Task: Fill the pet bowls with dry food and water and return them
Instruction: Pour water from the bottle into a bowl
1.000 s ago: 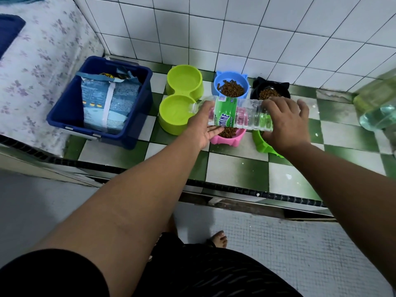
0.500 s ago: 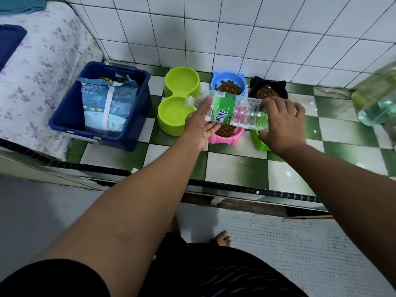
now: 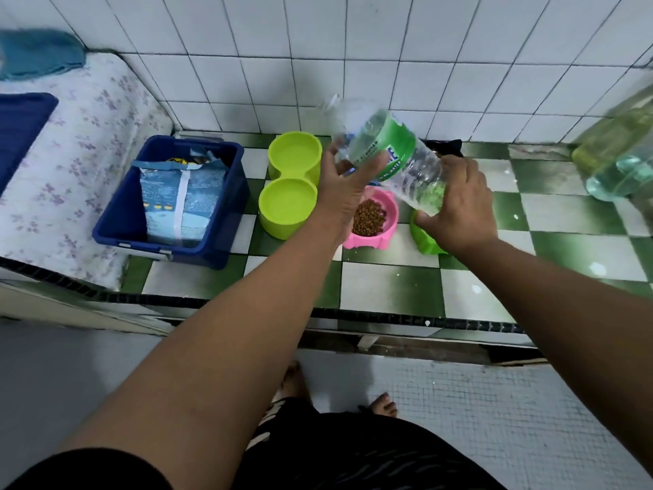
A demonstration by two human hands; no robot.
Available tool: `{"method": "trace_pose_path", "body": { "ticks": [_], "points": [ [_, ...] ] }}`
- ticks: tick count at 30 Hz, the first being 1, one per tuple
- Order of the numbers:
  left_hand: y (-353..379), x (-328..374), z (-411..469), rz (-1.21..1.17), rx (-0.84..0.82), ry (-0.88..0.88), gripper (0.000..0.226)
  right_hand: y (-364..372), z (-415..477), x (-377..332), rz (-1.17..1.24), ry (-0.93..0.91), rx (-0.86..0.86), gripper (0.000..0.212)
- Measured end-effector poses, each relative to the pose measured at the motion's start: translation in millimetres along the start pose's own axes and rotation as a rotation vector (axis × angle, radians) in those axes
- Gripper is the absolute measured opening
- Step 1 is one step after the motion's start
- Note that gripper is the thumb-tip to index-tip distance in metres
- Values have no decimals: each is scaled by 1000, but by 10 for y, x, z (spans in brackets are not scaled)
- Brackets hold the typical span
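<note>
Both hands hold one clear plastic bottle (image 3: 388, 160) with a green label above the bowls. The bottle is tilted, with its neck end up and to the left, near the white wall tiles (image 3: 353, 47), and its bottom end lower on the right. The right hand (image 3: 459, 203) has its grip wrapped around the bottom part of the bottle, fingers pressed on the plastic. The left hand (image 3: 344, 185) touches the bottle from below near the label; its fingers are partly spread, and I cannot tell if this grip is really closed on the bottle or only supports it.

On the green and white checkered floor (image 3: 388, 284) stands a lime double bowl (image 3: 289, 185), left of the hands. Both of its cups look pale inside; if there is water in them I cannot tell. Just beside it on the right is a pink bowl (image 3: 374, 221) with brown dry food (image 3: 369, 217) inside. A green bowl (image 3: 424, 238) is partly hidden under the right hand. Behind the bottle only an edge of a black bowl (image 3: 448, 146) is visible.

At the left a blue bin (image 3: 120, 228) holds an opened pale blue food bag (image 3: 180, 203). Next to the bin lies a flowered mattress (image 3: 70, 171). At the far right edge is a large blurred bottle (image 3: 622, 160).
</note>
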State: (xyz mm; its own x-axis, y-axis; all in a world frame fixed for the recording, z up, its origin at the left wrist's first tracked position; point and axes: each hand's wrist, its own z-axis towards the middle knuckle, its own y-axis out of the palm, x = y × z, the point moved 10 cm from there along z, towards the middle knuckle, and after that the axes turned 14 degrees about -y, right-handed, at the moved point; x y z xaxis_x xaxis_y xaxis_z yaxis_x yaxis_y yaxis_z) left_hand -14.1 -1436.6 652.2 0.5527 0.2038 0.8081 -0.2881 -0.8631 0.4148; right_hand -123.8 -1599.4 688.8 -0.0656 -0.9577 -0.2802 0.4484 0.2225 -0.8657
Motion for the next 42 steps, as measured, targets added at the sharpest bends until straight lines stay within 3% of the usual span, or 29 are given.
{"method": "trace_pose_path", "body": {
  "ticks": [5,9,18,26,30,37,39,42],
  "points": [
    [733,-40,70,202,-92,62,88,-251,-156,374,75,130,117,91],
    [1336,-216,140,360,-109,90,77,-449,-374,791,138,237,186,90],
    [2661,-823,276,612,-265,139,94,-816,-992,1800,200,481,282,95],
    [3292,-1378,431,861,-425,152,92,-623,-1949,2745,33,753,-61,64],
    [3378,-1520,501,891,-448,126,93,-358,-2162,2794,4,701,-222,55],
    [3437,-1688,539,976,-487,137,96,-46,-2086,2718,10,610,-325,45],
    [3440,-1720,540,1001,-486,145,99,12,-2100,2722,8,581,-326,49],
    [3440,-1733,539,1022,-480,134,98,-83,-2085,2733,8,581,-246,36]
  ]
}}
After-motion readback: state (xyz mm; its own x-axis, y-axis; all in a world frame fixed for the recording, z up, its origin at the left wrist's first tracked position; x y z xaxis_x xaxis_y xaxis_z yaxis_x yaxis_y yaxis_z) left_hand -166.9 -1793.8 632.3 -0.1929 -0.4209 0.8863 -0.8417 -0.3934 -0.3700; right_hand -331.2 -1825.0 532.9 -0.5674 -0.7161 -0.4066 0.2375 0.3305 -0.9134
